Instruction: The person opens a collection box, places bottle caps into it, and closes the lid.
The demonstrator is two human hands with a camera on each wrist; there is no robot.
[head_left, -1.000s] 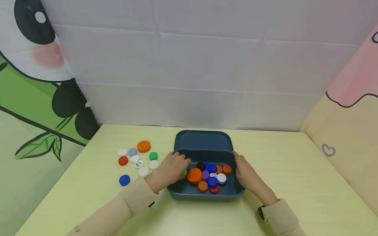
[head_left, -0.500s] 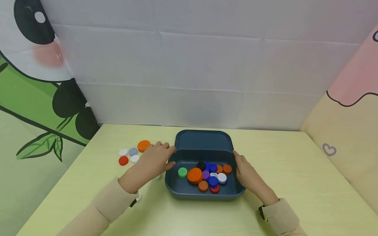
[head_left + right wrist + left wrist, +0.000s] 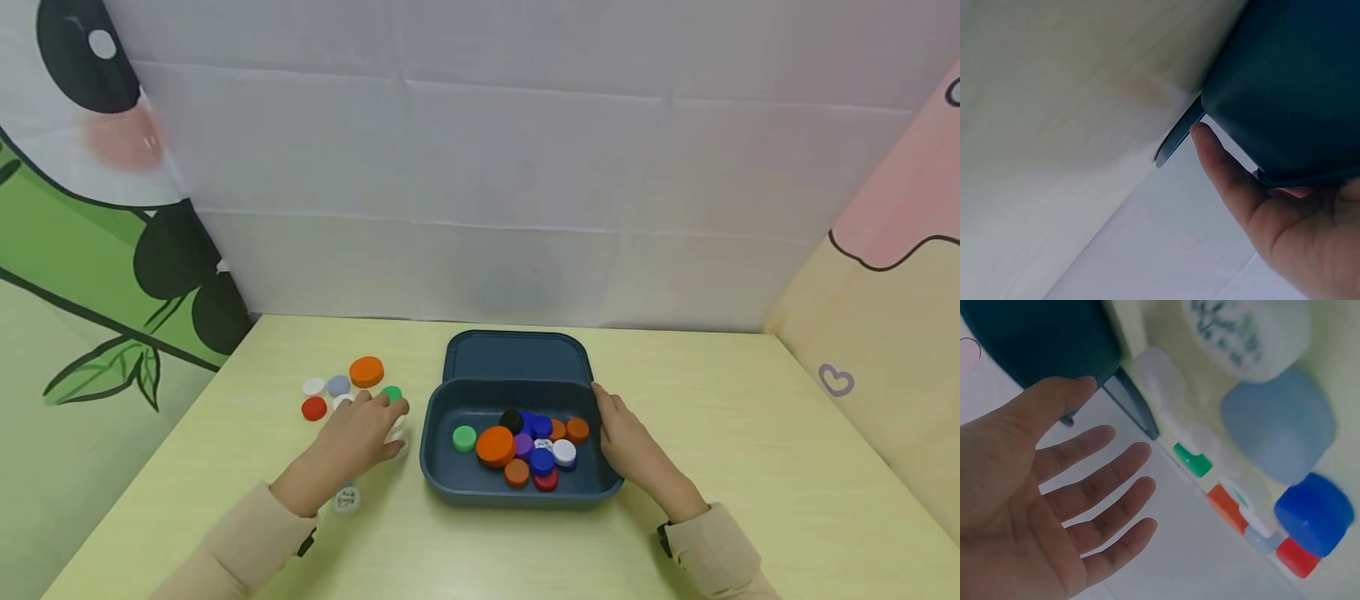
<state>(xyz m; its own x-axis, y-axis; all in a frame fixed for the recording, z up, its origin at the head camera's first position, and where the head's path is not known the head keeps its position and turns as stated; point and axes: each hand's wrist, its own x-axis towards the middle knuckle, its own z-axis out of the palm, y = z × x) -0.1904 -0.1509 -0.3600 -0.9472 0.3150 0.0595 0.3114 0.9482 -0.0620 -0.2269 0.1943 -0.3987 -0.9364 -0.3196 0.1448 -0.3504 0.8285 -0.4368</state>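
My left hand [image 3: 348, 446] hovers over loose bottle caps at the left of the table, its fingers spread and holding nothing in the left wrist view. Its palm hides some caps from the head view. Near it are a green cap [image 3: 391, 393], a large orange cap [image 3: 367, 372], a red cap [image 3: 314, 408] and a white cap with writing [image 3: 347, 500]. A blue cap [image 3: 1313, 515] shows in the left wrist view. My right hand [image 3: 637, 454] grips the right rim of a dark blue plastic box [image 3: 517, 502]. Inside lie several coloured caps, including a large orange cap [image 3: 496, 447].
The box's lid [image 3: 517, 354] lies opened back behind it. A pale wood-toned table [image 3: 750, 433] bears everything, with a white wall covering [image 3: 510, 167] along its back edge. Cartoon-printed panels stand at both sides.
My left hand has let go of a green cap in the box and moved left, out over the loose caps. The right hand stays at the box's rim.
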